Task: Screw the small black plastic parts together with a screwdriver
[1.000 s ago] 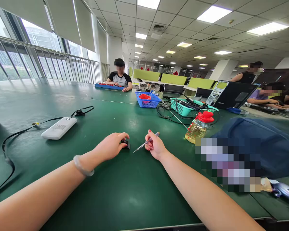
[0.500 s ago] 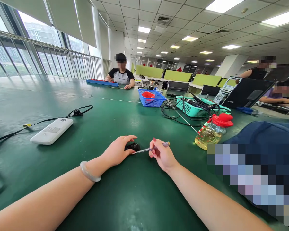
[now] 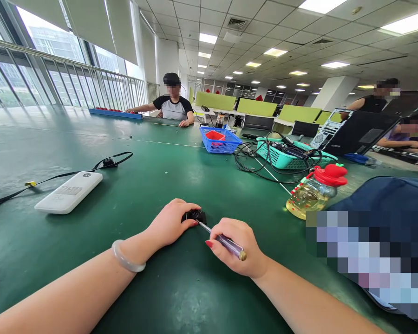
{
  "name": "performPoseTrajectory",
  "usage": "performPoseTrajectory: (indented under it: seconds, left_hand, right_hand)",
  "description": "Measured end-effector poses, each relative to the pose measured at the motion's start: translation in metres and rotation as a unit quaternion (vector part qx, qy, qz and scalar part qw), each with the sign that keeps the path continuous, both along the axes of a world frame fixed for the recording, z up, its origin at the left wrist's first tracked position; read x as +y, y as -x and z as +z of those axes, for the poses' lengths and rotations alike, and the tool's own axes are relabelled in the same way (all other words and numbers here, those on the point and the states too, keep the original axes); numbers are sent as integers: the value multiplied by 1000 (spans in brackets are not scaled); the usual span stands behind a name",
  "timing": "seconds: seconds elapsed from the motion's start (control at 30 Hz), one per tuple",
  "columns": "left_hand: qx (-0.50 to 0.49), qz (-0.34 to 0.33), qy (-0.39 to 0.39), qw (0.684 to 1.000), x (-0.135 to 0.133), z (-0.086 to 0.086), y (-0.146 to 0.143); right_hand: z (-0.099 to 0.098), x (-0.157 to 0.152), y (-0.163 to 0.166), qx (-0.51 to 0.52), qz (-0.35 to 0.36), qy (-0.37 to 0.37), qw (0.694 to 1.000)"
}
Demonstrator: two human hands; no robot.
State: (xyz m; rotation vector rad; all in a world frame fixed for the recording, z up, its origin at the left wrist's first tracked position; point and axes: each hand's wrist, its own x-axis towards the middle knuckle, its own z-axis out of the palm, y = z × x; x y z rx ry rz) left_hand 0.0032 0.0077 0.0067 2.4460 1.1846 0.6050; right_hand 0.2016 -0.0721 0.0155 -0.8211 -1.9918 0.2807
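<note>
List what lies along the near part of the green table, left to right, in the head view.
White flat device → left hand → small black part → right hand with screwdriver → red-lidded glass jar → dark blue bag.

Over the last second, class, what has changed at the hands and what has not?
The right hand has swung the screwdriver round: its tip, first off to the side, now meets the small black part, handle toward the person. The left hand still pins that part to the table; the white box and bottle are unmoved.
</note>
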Motion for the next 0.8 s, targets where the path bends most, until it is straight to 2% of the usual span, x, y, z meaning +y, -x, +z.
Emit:
performPoseTrajectory:
  seconds: [0.23,0.4,0.6,0.8]
  left_hand:
    - [-1,-6,-9,1000,1,-1,1]
    - [-2,-7,-12,1000,2,-2,1]
    - [2,0,-9,1000,3,-2,1]
    - [2,8,-3,1000,3,-1,1]
  right_hand:
    - [-4,1,1,-52,-35,-47,997]
    - [-3,-2,4,-84,-68,-33,994]
    - [-2,-6,7,-101,-94,-49,989]
    - [-1,-7,7,-126,-86,-44,987]
